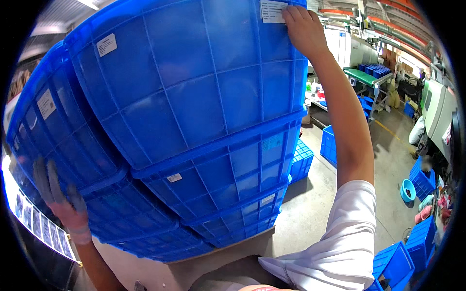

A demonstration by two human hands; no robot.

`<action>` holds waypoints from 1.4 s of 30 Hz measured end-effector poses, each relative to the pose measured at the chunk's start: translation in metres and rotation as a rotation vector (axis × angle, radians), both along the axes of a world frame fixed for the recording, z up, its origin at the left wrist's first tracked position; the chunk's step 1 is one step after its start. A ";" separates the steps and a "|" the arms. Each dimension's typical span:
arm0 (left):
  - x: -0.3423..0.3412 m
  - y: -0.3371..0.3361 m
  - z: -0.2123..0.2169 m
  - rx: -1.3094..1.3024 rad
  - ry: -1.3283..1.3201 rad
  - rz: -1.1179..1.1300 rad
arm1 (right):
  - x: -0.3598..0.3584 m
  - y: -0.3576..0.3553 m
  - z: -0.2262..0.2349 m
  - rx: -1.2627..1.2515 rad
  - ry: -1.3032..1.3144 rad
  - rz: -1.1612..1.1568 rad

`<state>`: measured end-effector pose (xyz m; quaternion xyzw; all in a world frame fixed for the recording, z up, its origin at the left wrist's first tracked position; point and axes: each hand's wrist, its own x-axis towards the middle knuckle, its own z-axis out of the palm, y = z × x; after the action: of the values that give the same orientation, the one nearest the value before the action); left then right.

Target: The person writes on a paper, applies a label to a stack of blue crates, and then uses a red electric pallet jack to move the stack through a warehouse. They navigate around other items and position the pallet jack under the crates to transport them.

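I observe stacked blue crates [194, 111] filling centre frame. My right hand [303, 29], upper right, presses fingers together on the top crate's white label [273, 10]. My gloved left hand [60, 196], lower left, fingers spread, lies flat against a crate.

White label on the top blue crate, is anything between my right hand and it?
Nothing visible. The right hand already rests its fingertips on the edge of the white label, high on the top blue crate. The left hand is against the neighbouring stack.

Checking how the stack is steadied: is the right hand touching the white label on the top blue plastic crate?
Touching. The head view shows the right hand with fingertips lying on the white label at the top blue plastic crate's edge.
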<state>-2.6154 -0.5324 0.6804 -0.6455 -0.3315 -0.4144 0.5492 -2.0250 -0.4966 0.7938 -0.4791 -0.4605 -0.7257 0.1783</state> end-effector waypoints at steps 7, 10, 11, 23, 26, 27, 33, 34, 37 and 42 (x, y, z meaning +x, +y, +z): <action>-0.078 -0.042 -0.082 -0.245 -0.326 -0.028 | 0.005 0.014 0.001 -0.098 0.029 -0.159; -0.104 -0.038 -0.111 -0.375 -0.501 -0.103 | 0.013 0.011 0.014 -0.126 0.019 -0.222; -0.108 -0.037 -0.121 -0.433 -0.574 -0.130 | 0.011 0.009 0.015 -0.123 0.050 -0.182; -0.119 -0.048 -0.219 -0.721 -0.789 -0.111 | 0.009 -0.006 0.015 -0.143 0.012 -0.202; -0.112 -0.047 -0.228 -0.779 -0.874 -0.165 | 0.009 -0.006 0.021 -0.286 0.022 -0.277; -0.111 -0.043 -0.234 -0.772 -0.873 -0.182 | 0.006 -0.004 0.023 -0.368 0.110 -0.269; -0.105 -0.022 -0.266 -0.791 -0.883 -0.286 | 0.016 0.007 0.032 -0.296 0.197 -0.096; -0.099 -0.023 -0.268 -0.824 -0.882 -0.281 | 0.016 0.011 0.031 -0.249 0.254 -0.013; -0.098 -0.019 -0.284 -0.820 -0.996 -0.411 | -0.015 -0.003 0.049 -0.368 0.361 -0.098; -0.010 0.018 -0.331 -1.040 -1.037 -0.491 | 0.002 -0.095 0.087 -0.161 0.186 -0.051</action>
<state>-2.6250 -0.5142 0.3489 -0.5989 -0.5456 -0.5646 -0.1579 -2.0233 -0.5914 0.8812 -0.5686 -0.4865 -0.6431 0.1624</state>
